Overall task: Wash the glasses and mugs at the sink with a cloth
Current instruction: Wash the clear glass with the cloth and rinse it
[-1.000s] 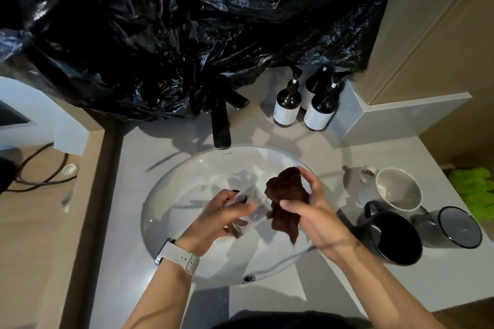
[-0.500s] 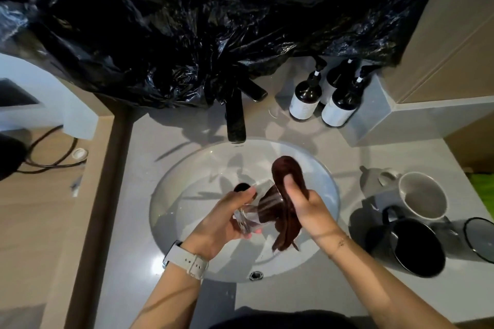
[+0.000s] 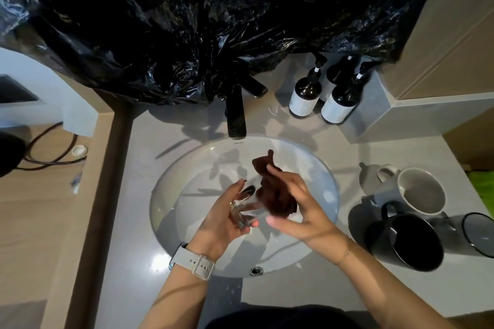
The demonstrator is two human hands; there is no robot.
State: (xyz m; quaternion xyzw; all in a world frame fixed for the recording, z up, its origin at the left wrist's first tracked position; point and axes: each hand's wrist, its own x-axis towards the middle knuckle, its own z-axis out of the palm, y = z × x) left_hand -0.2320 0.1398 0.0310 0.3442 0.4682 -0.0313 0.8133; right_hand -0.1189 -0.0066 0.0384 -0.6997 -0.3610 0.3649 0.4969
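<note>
Over the round white sink (image 3: 171, 195), the left hand (image 3: 224, 219) holds a clear glass (image 3: 247, 212), its grip curled round the glass, which lies tilted on its side with the open end toward the right. The right hand (image 3: 296, 211) has its grip clamped on a dark brown cloth (image 3: 275, 192), bunched up and pressed against the mouth of the glass; one end of the cloth sticks up above the fingers. Whether any of the cloth is inside the glass cannot be told. A white watch (image 3: 193, 264) sits on the left wrist.

A black tap (image 3: 236, 115) stands at the back rim of the sink, partly under crumpled black plastic sheeting (image 3: 187, 21) that hangs across the top of the view. On the grey counter (image 3: 128, 222), to the right of the tap, stand three dark pump bottles (image 3: 304, 96) with white labels, close together. To the right of the sink sit a white mug (image 3: 417, 192), a black mug (image 3: 411, 243) just in front of it, and another glass (image 3: 478, 238) lying on its side at the right edge. At far left, a dark cable (image 3: 53, 152) lies on a wooden surface.
</note>
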